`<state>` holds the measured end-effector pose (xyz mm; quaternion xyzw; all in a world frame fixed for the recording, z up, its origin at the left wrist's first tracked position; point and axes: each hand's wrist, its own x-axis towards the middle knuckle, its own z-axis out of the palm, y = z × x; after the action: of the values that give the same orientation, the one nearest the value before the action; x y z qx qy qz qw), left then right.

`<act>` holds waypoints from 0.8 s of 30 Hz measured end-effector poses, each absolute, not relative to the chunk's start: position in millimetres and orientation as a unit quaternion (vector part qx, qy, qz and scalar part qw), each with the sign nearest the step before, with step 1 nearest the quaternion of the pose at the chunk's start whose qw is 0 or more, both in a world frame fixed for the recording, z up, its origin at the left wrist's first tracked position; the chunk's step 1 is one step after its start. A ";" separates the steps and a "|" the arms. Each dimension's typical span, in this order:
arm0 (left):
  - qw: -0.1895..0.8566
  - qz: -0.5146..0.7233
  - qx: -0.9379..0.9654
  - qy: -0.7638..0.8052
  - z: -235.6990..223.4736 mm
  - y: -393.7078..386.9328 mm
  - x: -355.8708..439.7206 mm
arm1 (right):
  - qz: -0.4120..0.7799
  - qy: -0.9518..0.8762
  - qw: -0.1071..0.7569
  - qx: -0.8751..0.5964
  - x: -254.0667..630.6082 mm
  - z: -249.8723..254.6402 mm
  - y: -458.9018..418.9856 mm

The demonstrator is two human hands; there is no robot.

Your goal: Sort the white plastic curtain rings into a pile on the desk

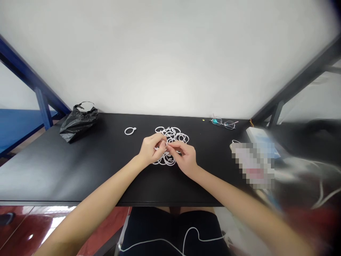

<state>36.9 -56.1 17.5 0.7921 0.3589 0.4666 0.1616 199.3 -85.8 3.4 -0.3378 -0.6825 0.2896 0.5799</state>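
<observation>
My left hand (153,148) and my right hand (183,155) meet above a pile of white plastic curtain rings (170,160) on the black table. Thumb and fingers of both hands are pinched together, tip to tip, on a small white part that looks like the end of one ring; most of it is hidden by the fingers. Rings show behind, between and in front of the hands, overlapping one another. To the left of the pile, a single white ring (129,131) lies flat by itself, a small round knob at its upper right.
A crumpled black plastic bag (80,121) sits at the table's back left. Eyeglasses (223,123) lie near the wall at the right, a tiny yellow bit (203,120) beside them. Right of my arm are a blurred pack (253,165) and a white-blue box (262,138). A white cable (157,240) crosses my lap.
</observation>
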 end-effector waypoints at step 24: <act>0.060 0.531 0.802 0.266 14.3 -52.0 36.5 | 0.174 -0.741 0.572 -0.305 202.2 1.7 -82.7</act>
<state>36.5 -52.0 14.3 0.8022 0.2662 0.5310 0.0600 202.2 -82.7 1.7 -0.3050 -0.7412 0.1742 0.5721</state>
